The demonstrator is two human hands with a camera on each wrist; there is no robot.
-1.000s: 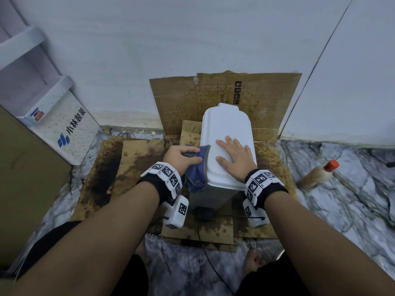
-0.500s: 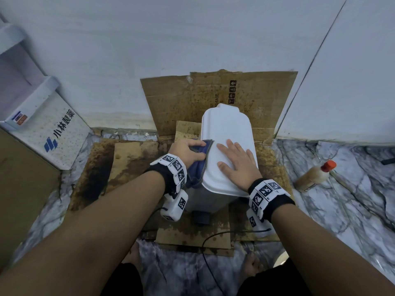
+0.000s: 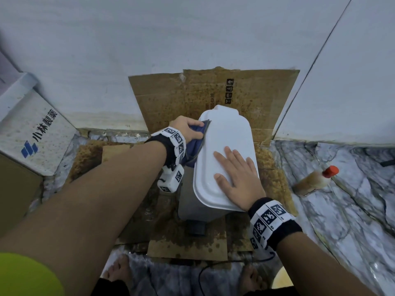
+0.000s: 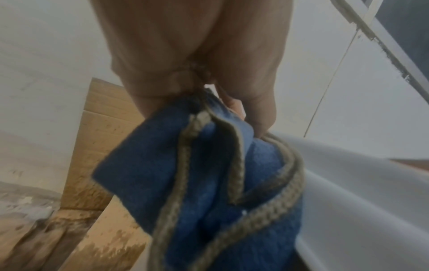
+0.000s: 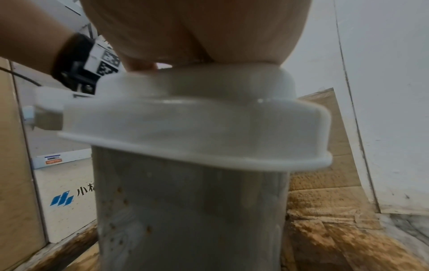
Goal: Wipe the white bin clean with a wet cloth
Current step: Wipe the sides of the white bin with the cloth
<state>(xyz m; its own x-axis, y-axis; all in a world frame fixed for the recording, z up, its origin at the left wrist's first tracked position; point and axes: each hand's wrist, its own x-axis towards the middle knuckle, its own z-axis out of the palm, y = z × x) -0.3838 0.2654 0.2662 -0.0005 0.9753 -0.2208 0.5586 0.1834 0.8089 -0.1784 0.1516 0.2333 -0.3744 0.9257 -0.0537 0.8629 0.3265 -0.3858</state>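
White bin (image 3: 215, 206) stands upright on stained cardboard (image 3: 188, 244) on the floor, close to the wall, its lid (image 3: 226, 142) shut. Another cardboard sheet (image 3: 252, 97) leans on the wall behind it; a printed white box (image 3: 36, 133) sits well off to the left, and a red-capped bottle (image 3: 314, 180) lies on the marble floor to the right. Blue cloth (image 4: 204, 183) hangs against the lid's left edge, bunched in the left hand (image 3: 188, 130), whose fingers curl around it. The right hand (image 3: 237, 178) lies flat on the lid's near end, fingers spread.
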